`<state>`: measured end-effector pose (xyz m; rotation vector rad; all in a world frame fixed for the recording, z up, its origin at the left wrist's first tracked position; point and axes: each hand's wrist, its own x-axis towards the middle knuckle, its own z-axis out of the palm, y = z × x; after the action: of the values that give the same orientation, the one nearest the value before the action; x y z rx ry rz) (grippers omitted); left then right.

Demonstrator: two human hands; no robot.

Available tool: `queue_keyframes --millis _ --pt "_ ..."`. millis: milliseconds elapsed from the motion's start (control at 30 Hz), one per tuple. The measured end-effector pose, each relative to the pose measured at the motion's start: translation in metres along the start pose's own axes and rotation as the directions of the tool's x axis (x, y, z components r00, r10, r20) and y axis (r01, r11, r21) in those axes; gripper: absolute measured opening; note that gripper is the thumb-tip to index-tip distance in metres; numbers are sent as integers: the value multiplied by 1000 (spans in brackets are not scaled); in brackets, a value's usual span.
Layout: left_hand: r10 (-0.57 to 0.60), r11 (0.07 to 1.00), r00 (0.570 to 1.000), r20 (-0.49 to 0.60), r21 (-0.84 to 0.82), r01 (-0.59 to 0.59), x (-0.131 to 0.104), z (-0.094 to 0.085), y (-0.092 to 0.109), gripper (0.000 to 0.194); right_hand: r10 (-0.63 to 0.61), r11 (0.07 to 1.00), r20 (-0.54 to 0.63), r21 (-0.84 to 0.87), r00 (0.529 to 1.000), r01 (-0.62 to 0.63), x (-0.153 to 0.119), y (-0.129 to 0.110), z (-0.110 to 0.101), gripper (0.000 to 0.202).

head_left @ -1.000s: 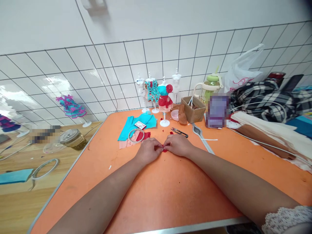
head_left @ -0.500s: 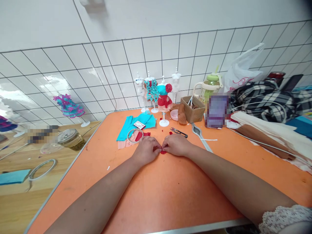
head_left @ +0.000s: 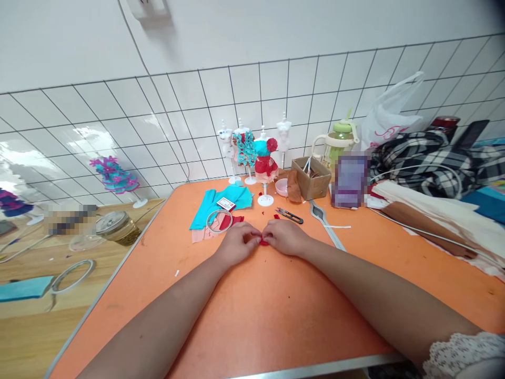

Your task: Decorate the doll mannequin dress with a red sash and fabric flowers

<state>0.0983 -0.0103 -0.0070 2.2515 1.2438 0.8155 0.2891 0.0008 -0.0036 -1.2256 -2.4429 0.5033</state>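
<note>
My left hand (head_left: 240,243) and my right hand (head_left: 284,237) meet fingertip to fingertip over the orange table. Between them they pinch a small piece of red crepe paper or cloth (head_left: 264,242), mostly hidden by the fingers. Just behind the left hand, a ring of tape (head_left: 219,221) rests on pink and red scraps beside a turquoise sheet (head_left: 204,209). Thread snips (head_left: 290,215) lie behind the right hand. Straight ahead stands a small dress form (head_left: 266,167) dressed in turquoise, red and pink.
More mini dress forms (head_left: 283,137) stand by the tiled wall. A cardboard box (head_left: 317,181), a pink bowl (head_left: 281,187), a green-lidded bottle (head_left: 342,139) and a grey strap (head_left: 325,223) are right of centre. On the wooden table at left are a jar (head_left: 118,226) and a tape roll (head_left: 73,276).
Both hands stay together at nearly the same spot, fingers shifting slightly around the red piece, which shows a little less below them. The camera view has tilted slightly.
</note>
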Motion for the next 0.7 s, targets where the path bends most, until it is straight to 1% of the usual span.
queue_keyframes --millis 33,67,100,133,167,200,233,267,300,400,467,500,533,600,700 --pt "-24 997 998 -53 -78 20 0 -1 1 19 74 984 -43 163 996 -66 0 4 -2 16" --pt "-48 987 994 -99 -155 32 0 -3 3 25 168 926 -47 349 985 -142 0 7 -5 16" --pt "-65 974 989 -130 -225 34 0 -5 5 29 259 819 3 530 966 -221 -1 9 -7 18" --pt "-72 959 987 -142 -282 30 0 -6 7 33 319 673 94 678 943 -295 -2 10 -9 20" --pt "-75 945 987 -139 -327 26 0 -7 10 35 333 516 204 778 921 -359 -3 10 -11 21" --pt "-81 932 989 -124 -362 30 0 -7 12 35 310 377 306 829 900 -412 -4 9 -11 23" --pt "-95 917 990 -104 -397 46 0 -6 14 33 269 272 381 851 884 -450 -5 8 -11 24" --pt "-120 898 989 -83 -435 72 0 -5 16 31 228 201 424 860 876 -469 -6 6 -10 24" --pt "-155 872 986 -61 -477 108 -1 -3 17 29 196 155 444 866 874 -475 -7 5 -9 23" --pt "-272 767 962 -3 -604 215 -1 2 17 26 140 83 468 873 873 -481 -6 2 -6 19" --pt "-320 696 947 17 -674 247 0 4 14 27 164 63 456 880 875 -471 -6 2 -4 17" --pt "-329 661 944 21 -709 246 0 5 12 26 196 70 434 888 879 -454 -5 3 -4 17" --pt "-335 624 942 21 -745 238 0 5 10 26 237 90 395 901 888 -425 -5 3 -4 18" --pt "-362 537 932 10 -815 217 0 5 6 24 295 169 282 925 913 -340 -5 1 -5 24" --pt "-429 430 903 9 -878 213 1 4 4 24 312 351 132 904 941 -243 -5 -5 -6 29"
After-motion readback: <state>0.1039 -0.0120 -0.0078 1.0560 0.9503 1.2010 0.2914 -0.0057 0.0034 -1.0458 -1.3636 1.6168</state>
